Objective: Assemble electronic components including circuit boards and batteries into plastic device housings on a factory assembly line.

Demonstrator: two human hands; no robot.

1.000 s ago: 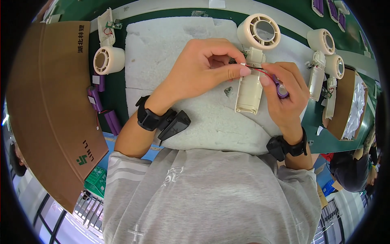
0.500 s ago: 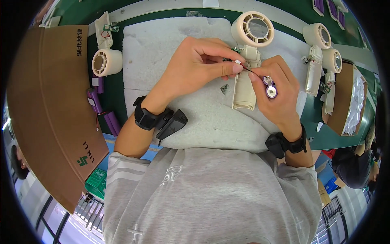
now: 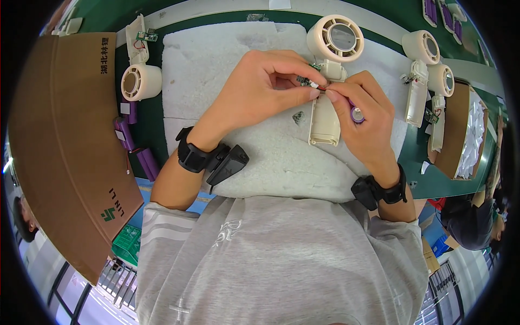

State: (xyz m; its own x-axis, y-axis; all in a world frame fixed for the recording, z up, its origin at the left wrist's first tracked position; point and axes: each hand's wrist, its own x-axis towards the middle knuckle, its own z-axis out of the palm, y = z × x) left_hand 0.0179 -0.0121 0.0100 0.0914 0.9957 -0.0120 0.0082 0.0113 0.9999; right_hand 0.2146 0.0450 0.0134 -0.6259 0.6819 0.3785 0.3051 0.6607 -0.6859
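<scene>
While the cream handheld fan point(image 3: 326, 81) lies on the white foam pad point(image 3: 227, 59) in the middle of the green bench point(image 3: 154, 116), both hands meet just above its handle. The left hand point(image 3: 260, 89) pinches a small circuit board point(image 3: 304, 81) between thumb and forefinger; the right hand point(image 3: 360, 116) holds a purple battery cell point(image 3: 356, 114) and grips the thin wire at the board. More purple cells point(image 3: 135, 149) lie beside a cardboard box point(image 3: 65, 141)

Both hands point(image 3: 317, 97) pinch connector point(image 3: 313, 84) over fan point(image 3: 330, 65).
</scene>
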